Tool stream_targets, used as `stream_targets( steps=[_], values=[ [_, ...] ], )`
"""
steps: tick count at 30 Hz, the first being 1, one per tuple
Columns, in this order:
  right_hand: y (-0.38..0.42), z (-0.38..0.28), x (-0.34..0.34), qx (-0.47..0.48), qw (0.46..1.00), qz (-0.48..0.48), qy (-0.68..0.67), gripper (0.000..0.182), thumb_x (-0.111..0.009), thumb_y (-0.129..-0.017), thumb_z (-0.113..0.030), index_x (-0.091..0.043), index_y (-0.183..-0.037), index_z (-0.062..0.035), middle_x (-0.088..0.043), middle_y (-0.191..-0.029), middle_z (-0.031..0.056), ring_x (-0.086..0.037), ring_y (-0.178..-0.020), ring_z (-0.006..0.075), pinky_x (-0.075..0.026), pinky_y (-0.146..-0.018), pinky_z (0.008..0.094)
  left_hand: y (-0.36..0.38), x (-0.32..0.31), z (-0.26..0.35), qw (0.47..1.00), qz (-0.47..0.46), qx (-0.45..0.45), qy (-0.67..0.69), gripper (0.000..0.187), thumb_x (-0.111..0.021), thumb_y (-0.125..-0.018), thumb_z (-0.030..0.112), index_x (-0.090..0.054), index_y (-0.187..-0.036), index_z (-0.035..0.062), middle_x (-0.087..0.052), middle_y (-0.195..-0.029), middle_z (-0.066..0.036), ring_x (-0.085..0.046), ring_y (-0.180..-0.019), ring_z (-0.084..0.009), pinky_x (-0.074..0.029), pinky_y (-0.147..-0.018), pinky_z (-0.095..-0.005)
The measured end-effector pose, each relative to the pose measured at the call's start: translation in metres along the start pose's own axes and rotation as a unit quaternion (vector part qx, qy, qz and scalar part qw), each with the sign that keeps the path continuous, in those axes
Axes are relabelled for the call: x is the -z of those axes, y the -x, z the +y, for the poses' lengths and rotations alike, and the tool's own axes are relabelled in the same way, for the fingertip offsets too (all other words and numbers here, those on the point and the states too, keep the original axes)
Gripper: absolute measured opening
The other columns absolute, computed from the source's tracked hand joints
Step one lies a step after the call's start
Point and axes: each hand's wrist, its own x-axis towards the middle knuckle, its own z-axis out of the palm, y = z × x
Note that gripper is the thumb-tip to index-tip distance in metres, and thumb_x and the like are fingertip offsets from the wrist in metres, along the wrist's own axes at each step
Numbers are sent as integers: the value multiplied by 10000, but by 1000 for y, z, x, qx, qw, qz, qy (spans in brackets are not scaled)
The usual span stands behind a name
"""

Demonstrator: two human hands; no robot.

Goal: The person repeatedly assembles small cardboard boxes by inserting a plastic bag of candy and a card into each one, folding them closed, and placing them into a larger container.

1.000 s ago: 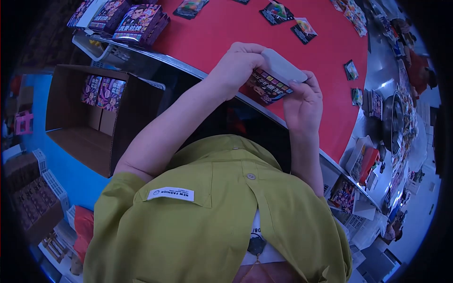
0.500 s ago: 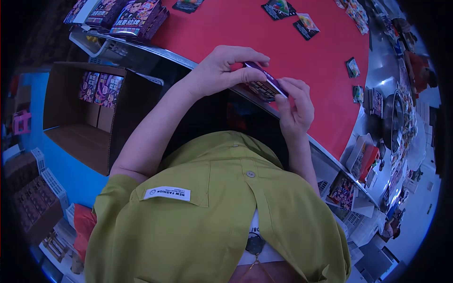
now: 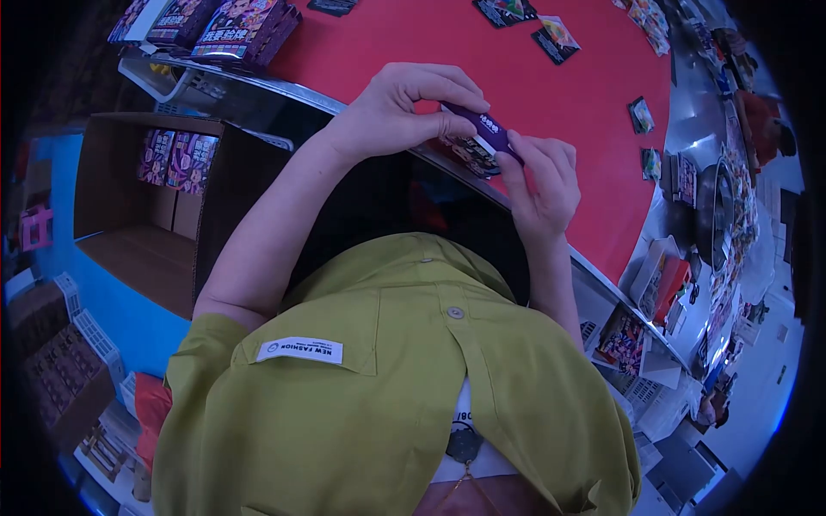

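Both my hands hold a small purple printed box over the near edge of the red table. My left hand grips its left end from above with fingers and thumb. On the box's right end my right hand pinches with its fingertips. The box is tilted, its narrow purple side facing up and its printed face turned downward. My yellow-green shirt fills the lower half of the view.
Several small card packets lie scattered on the red table. Stacked purple boxes sit at the table's far left corner. An open cardboard carton with more boxes stands on the blue floor at left. Cluttered shelves and bins line the right.
The box has been turned in my hands: a second ago its white and printed faces showed, now its narrow purple side faces up. Both hands shifted slightly upward.
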Motion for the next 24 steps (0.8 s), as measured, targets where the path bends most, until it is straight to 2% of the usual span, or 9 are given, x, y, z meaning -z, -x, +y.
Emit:
stream_targets(
  steps=[1, 3, 5, 10, 16, 18, 20, 24],
  values=[
    [0, -1, -2, -46, 999, 4, -15, 252, -712, -782, -106, -649, -1009, -15, -623, -807, 67, -586, -713, 191, -424, -728, 326, -2, 1, 1, 1000, -7, 6, -5, 209, -712, -779, 80, -699, -984, 38, -674, -931, -80, -644, -908, -173, -529, -813, -266],
    [-2, -2, -2, -37, 999, -1, -2, 234, -706, -784, -91, -648, -996, -10, -618, -796, 71, -583, -702, 194, -427, -718, 329, -2, 1, 2, 1000, -14, 14, -10, 191, -709, -780, 68, -700, -967, 31, -676, -903, -74, -648, -876, -162, -530, -797, -260],
    [-3, -3, -2, -28, 999, -6, 15, 217, -701, -786, -76, -647, -984, -5, -613, -785, 74, -579, -691, 197, -430, -707, 332, -3, -2, 1, 1000, 17, 23, -6, 129, -714, -774, 68, -699, -896, 27, -671, -812, -40, -643, -803, -115, -517, -750, -242],
    [-3, -1, -5, 43, 992, -3, 117, 195, -693, -792, -64, -618, -952, 16, -603, -772, 88, -591, -673, 212, -440, -674, 340, -1, -8, -6, 997, 52, 27, 46, 107, -713, -773, 58, -704, -873, 19, -676, -810, -44, -646, -807, -115, -515, -748, -241],
    [-8, -10, -2, 57, 982, -22, 180, 216, -697, -799, -99, -610, -959, 15, -609, -786, 94, -606, -692, 220, -451, -666, 341, 1, -9, -9, 996, 82, -1, 40, 122, -716, -775, 67, -707, -887, 18, -685, -835, -44, -648, -806, -116, -517, -761, -242],
    [-5, -13, -8, 42, 988, -4, 147, 210, -692, -804, -103, -609, -955, 16, -610, -782, 94, -609, -702, 220, -450, -671, 343, 3, -8, -10, 994, 84, 7, 63, 123, -715, -780, 75, -708, -891, 22, -685, -838, -40, -647, -806, -111, -517, -762, -240],
    [-3, -14, -9, 24, 993, 14, 114, 204, -687, -809, -107, -608, -950, 18, -612, -778, 94, -612, -711, 220, -449, -676, 345, 6, -9, -9, 990, 63, 56, 113, 124, -711, -796, 95, -710, -905, 35, -683, -831, -28, -639, -811, -92, -514, -755, -229],
    [-7, -20, -1, -82, 996, -11, 24, 166, -671, -827, -107, -616, -942, -1, -619, -771, 85, -602, -716, 216, -426, -711, 335, 6, -12, -10, 991, 69, 62, 96, 125, -706, -808, 110, -710, -913, 42, -681, -819, -18, -632, -810, -79, -510, -751, -222]
  ],
)
